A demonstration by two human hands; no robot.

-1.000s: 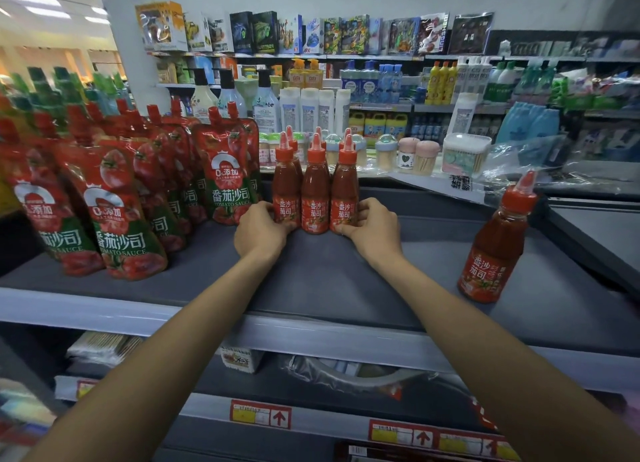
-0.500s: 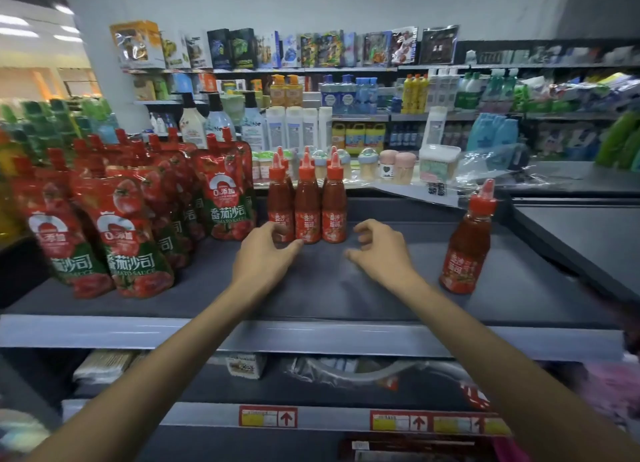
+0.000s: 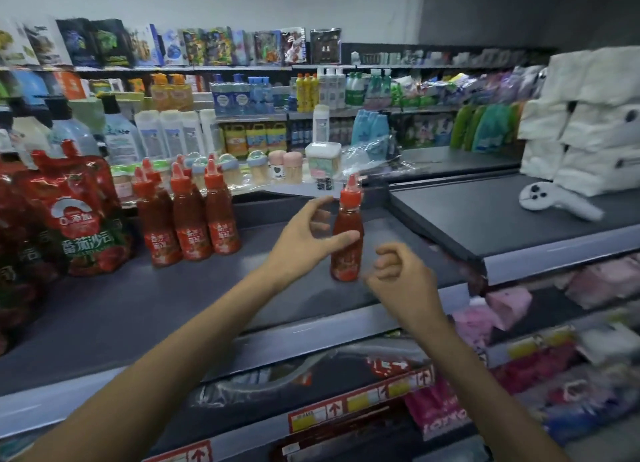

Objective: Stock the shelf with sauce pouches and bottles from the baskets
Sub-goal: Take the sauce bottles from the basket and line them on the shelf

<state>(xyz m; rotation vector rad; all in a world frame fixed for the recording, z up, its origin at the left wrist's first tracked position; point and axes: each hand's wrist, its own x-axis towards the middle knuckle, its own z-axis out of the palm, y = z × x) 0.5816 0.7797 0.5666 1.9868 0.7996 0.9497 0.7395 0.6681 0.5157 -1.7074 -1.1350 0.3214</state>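
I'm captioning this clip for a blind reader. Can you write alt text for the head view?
Left hand opens around a lone red sauce bottle standing on the grey shelf, right hand loosely curled beside it. Grouped sauce bottles and red pouches stand left.

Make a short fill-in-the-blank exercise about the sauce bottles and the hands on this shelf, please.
1. The lone ketchup bottle stands ___ on the shelf.
2. The open left hand reaches for the ___ bottle.
3. The bottle group stands directly right of the tomato sauce ___.
4. The right hand holds ___.

Missing words: upright; lone; pouches; nothing
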